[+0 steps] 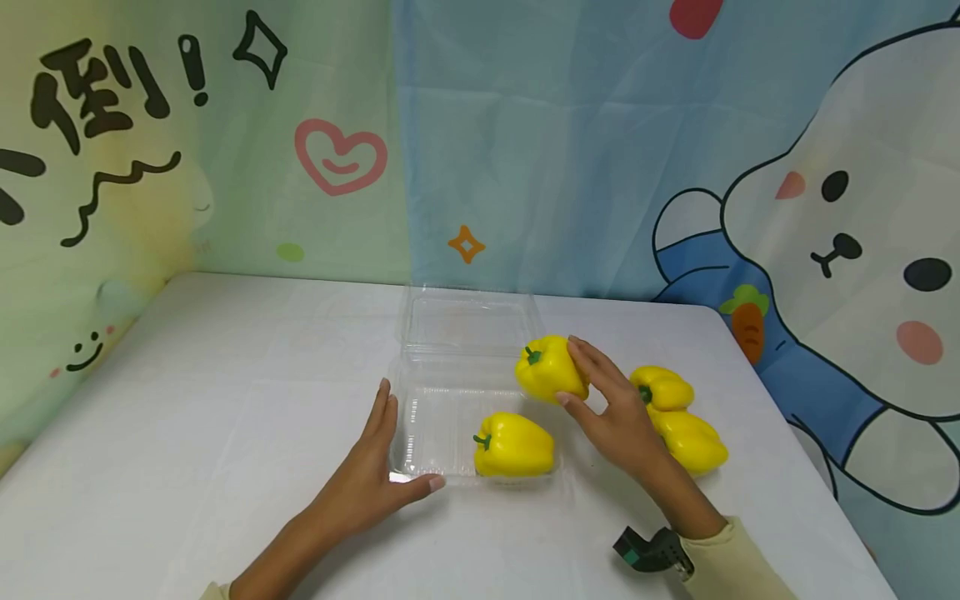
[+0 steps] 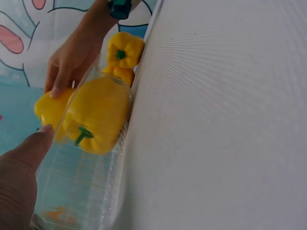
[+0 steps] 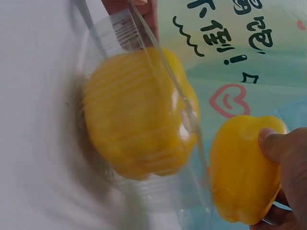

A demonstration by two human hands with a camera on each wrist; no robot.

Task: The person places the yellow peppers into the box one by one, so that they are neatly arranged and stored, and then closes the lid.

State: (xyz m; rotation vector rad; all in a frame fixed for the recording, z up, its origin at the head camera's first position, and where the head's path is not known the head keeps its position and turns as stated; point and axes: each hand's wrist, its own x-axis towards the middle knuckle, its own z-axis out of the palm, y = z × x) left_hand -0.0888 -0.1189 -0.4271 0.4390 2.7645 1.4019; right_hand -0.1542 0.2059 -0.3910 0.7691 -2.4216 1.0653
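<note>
A clear plastic clamshell box [image 1: 435, 429] lies with its lid [image 1: 472, 323] folded back toward the wall. One yellow bell pepper [image 1: 513, 446] sits inside at the near right, its green stem pointing left. My right hand [image 1: 618, 417] grips a second yellow bell pepper [image 1: 551, 368] between thumb and fingers, over the box's right side; the right wrist view shows this held pepper [image 3: 244, 167] beside the box wall. At the box's left near corner my left hand [image 1: 367, 467] rests with fingers straight and thumb along the front edge. In the left wrist view its thumb [image 2: 29, 155] touches the rim.
Two more yellow bell peppers, a farther one [image 1: 663, 388] and a nearer one [image 1: 690, 442], lie touching on the table right of the box. A white cloth [image 1: 225, 417] covers the table. A printed curtain [image 1: 525, 150] hangs behind. A dark wrist device [image 1: 652, 550] sits at the right wrist.
</note>
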